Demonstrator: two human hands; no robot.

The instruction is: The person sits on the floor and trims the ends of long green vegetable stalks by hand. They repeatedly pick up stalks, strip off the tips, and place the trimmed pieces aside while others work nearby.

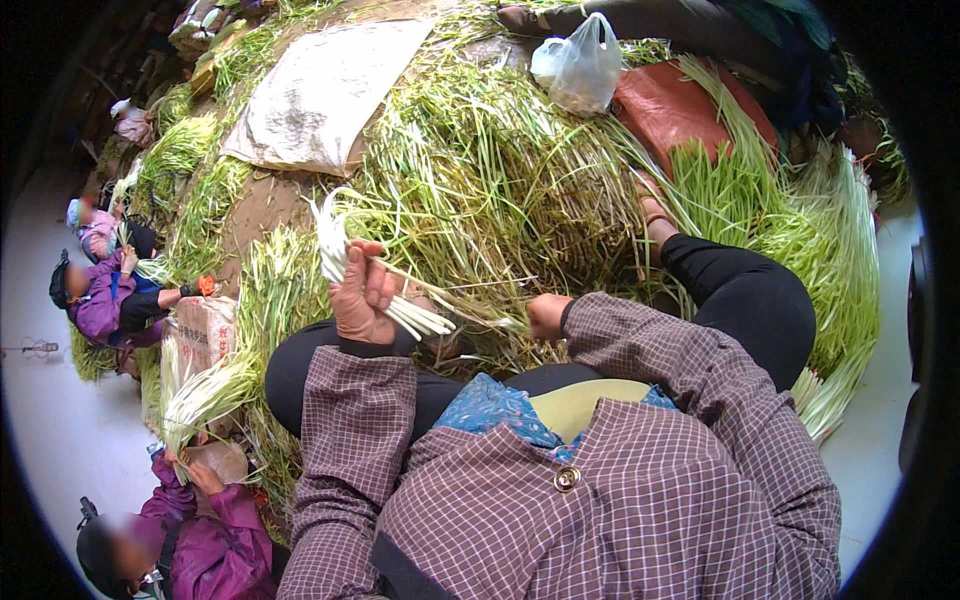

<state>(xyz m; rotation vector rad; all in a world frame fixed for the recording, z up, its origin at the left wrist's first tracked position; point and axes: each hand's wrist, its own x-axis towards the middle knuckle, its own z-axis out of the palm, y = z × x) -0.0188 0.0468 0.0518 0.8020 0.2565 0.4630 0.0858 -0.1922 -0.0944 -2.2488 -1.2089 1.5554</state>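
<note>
My left hand (364, 296) is raised and closed around a small bunch of white-stemmed green stalks (420, 316). Their cut-looking stem ends point right, and pale, curling parts (330, 225) stick out above the fingers. A limp, yellowish strand (480, 311) runs from beside the bunch to my right hand (547, 315), whose fingers are curled at its end; the exact grip is partly hidden. Between and beyond both hands lies a big heap of loose green stalks and withered leaves (510, 172). A thin straight rod or stalk (491, 283) crosses in front of the heap.
Long stalks (825, 247) are piled at the right beside a red sack (697, 112). A knotted plastic bag (581, 67) sits on the heap. Further off lies a white woven sheet (330, 90). At left, one person (202, 540) holds stalks near a printed sack (206, 330); several others sit beyond.
</note>
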